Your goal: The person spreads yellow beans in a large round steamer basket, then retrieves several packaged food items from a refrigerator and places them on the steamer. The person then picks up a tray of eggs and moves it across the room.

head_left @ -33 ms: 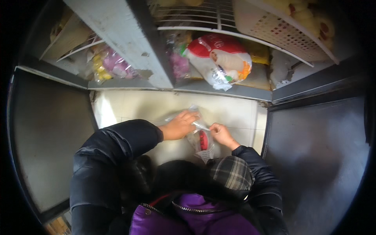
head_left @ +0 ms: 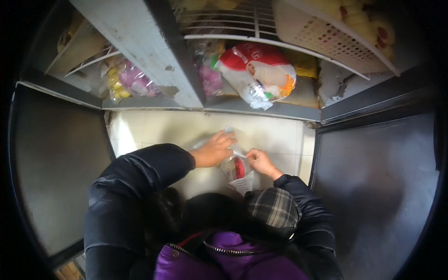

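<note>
A clear plastic bag (head_left: 237, 169) with a red printed patch hangs between my two hands, above the pale floor. My left hand (head_left: 213, 150) reaches across from the left with its fingers bent over the upper part of the bag, gripping it. Pinched between the fingertips of my right hand (head_left: 259, 161) is the bag's edge, on its right side. What lies inside the bag is hard to make out. The lower end of the bag hangs close to my plaid-covered knee (head_left: 275, 207).
Ahead stands an open cabinet with a wire shelf (head_left: 224, 30) and a white perforated basket (head_left: 336, 42). Below the shelf lies a red and white food bag (head_left: 256, 70); purple and yellow packs (head_left: 135, 79) sit left of the grey post (head_left: 135, 42). Dark doors (head_left: 60, 163) stand open at both sides.
The bag has turned slightly between my hands, and its red patch sits a little further left. Both hands keep their hold.
</note>
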